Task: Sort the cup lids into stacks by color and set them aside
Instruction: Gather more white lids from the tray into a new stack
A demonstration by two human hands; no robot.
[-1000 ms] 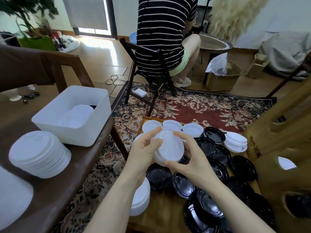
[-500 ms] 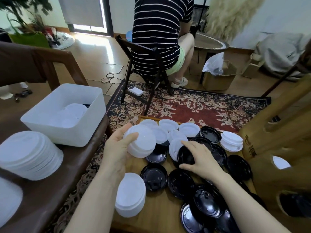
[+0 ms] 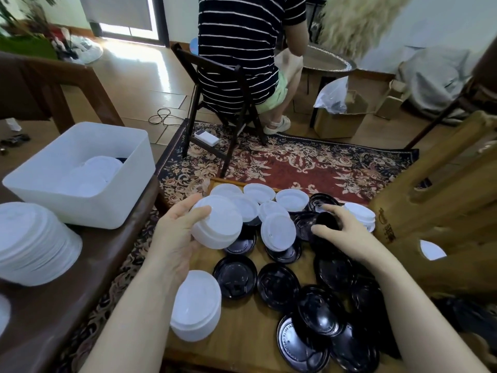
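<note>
My left hand (image 3: 174, 232) grips a short stack of white lids (image 3: 219, 224) above the low wooden table (image 3: 242, 340). My right hand (image 3: 341, 232) pinches a black lid (image 3: 325, 220) among the pile at the table's far side. Loose white lids (image 3: 278, 231) lie at the far edge, and a small white stack (image 3: 360, 214) sits at the far right. Several black lids (image 3: 278, 286) cover the middle and right of the table. Another white stack (image 3: 197, 305) stands at the near left corner.
A white bin (image 3: 80, 208) holding white lids sits on the brown bench (image 3: 53, 305) at left, beside a tall leaning white stack (image 3: 32, 243). A wooden chair (image 3: 443, 211) crowds the right. A person in a striped shirt sits on a folding chair (image 3: 215, 103) beyond the rug.
My left hand has carried the white stack to the left, away from my right hand. My right hand let go of it, reached to the black lids and took hold of one.
</note>
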